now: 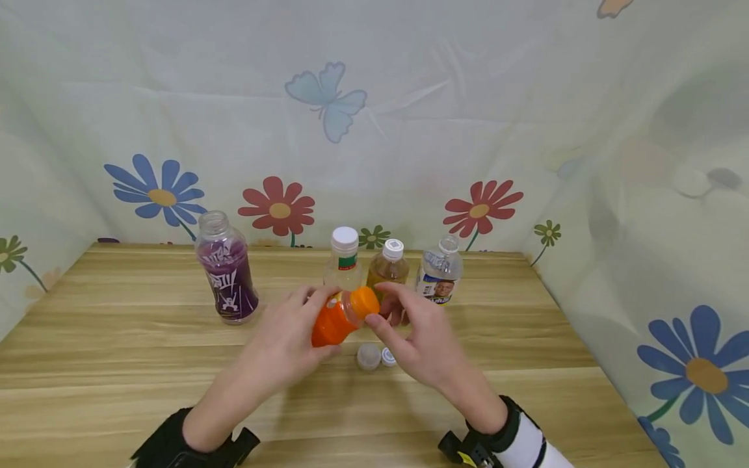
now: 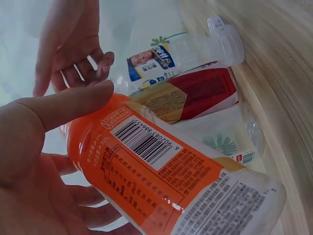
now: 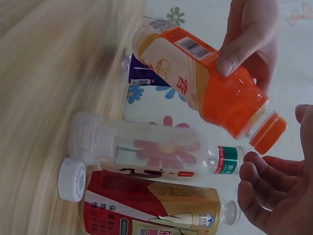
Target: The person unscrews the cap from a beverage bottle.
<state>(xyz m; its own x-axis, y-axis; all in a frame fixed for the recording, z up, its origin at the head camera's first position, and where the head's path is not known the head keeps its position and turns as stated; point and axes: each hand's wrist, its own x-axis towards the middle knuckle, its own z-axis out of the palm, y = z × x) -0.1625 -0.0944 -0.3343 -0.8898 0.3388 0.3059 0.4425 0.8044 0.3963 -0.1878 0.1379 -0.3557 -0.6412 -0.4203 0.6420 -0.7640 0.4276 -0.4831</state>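
My left hand grips the body of an orange drink bottle, tilted with its orange cap toward the right. Barcode and printed label face the camera in the left wrist view. Around the capped end, my right hand has its thumb and fingers spread, fingertips right by the cap. A gap shows between thumb and fingers in the right wrist view, where the right hand holds nothing. Below the bottle, a translucent cap and a white cap lie on the table.
A purple bottle without a cap stands at left. Behind my hands are a clear bottle with a white top, an amber bottle with a white cap, and an uncapped clear bottle. A flowered cloth backs the wooden table.
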